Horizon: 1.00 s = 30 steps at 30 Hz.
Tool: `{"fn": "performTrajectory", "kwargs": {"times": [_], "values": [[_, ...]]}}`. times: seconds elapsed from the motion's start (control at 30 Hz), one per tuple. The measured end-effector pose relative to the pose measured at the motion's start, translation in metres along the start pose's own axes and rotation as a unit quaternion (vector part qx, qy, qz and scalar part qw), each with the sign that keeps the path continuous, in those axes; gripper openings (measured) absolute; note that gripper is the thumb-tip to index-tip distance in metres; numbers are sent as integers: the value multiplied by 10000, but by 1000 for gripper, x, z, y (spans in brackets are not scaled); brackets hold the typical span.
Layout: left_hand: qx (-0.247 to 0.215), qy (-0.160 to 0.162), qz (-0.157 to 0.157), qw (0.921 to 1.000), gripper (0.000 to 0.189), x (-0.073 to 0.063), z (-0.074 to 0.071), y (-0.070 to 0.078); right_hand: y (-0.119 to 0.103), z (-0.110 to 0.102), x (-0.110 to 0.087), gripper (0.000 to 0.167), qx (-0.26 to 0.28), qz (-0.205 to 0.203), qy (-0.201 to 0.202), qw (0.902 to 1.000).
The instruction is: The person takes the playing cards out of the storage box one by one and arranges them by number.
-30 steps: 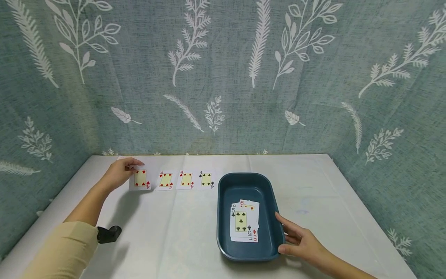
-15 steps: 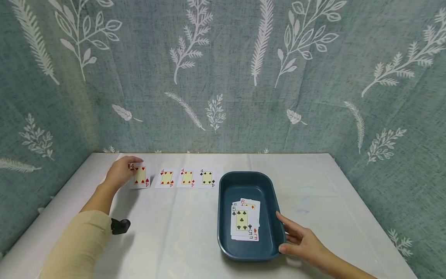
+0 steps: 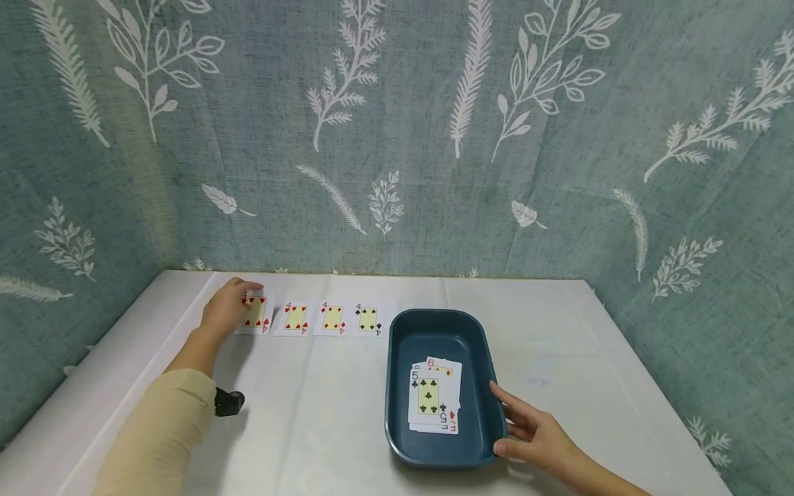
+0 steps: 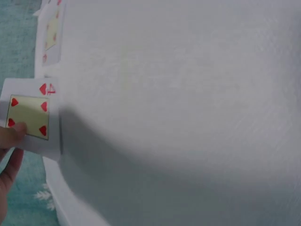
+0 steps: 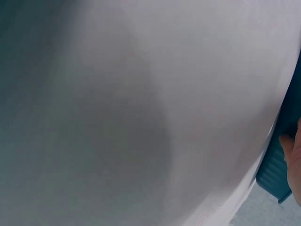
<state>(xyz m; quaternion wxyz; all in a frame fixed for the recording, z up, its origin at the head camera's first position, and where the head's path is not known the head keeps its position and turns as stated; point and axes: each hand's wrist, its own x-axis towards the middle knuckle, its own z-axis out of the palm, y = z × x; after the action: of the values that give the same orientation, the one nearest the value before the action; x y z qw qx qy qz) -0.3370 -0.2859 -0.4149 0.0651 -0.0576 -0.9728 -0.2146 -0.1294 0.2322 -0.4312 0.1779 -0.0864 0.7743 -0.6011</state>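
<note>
At the back left of the table, my left hand (image 3: 223,310) pinches a four of hearts playing card (image 3: 255,313). In the left wrist view its fingertips overlap the printed face of this four of hearts (image 4: 35,89), which is close over the cloth. To its right lie another red four with hearts (image 3: 296,318), a four of diamonds (image 3: 332,318) and a black four (image 3: 368,319), face up in a row. My right hand (image 3: 536,434) rests against the right side of a dark blue tray (image 3: 397,413), fingers and thumb touching its outer wall.
Inside the tray, several overlapping cards lie face up, a five of clubs (image 3: 428,396) on top and a red six (image 3: 448,365) partly under it. A white cloth (image 3: 329,413) covers the table. Leaf-patterned green fabric (image 3: 397,138) surrounds it at the back and sides.
My left hand and forearm have shifted right and slightly back, and the four of hearts now sits closer to the row. The right hand and tray have stayed in place.
</note>
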Motion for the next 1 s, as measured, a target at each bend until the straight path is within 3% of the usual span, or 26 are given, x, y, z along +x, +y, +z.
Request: {"fn": "performTrajectory", "kwargs": {"times": [0.13,0.37,0.67,0.8,1.0], "values": [[162,5,-20,9999,40,1,7,-3,0,2,0,78,-119,194,119,9997],[446,41,37,9990,39,2,15,-1,-2,2,0,78,-139,155,130,9997],[384,81,109,9992,38,4,24,3,1,2,-4,77,-210,-40,116,9997],[497,-110,-9,9987,38,8,24,3,1,1,-4,77,-237,-24,145,9996],[788,-728,-140,9941,32,11,19,5,0,1,0,77,-327,-5,157,9993]]}}
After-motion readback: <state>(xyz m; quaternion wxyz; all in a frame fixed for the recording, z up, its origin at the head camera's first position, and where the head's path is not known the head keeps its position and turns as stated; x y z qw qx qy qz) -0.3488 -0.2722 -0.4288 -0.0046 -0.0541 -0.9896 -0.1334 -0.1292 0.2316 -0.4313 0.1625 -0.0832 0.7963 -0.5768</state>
